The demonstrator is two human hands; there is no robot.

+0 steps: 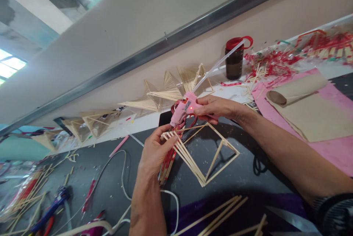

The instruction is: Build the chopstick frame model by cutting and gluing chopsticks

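My right hand (213,108) is closed around the handle of a pink hot glue gun (180,112) with a small red light lit. A long clear glue stick (217,64) sticks out of its back end. The gun's nozzle points down toward my left hand (160,147). Between thumb and fingers, my left hand pinches one corner of a wooden stick frame (193,162), where several sticks lie side by side in a fan. The frame's far corners reach out to the right over the dark table. Behind it, red-wrapped sticks (167,166) are partly hidden.
Along the wall stand several fanned stick structures (165,88). A dark bottle with a red lid (234,59) is at the back, near red plastic scraps (273,66). Brown paper (317,111) lies on pink sheeting at right. Blue-handled pliers (52,206) and a white cable (124,177) lie at left.
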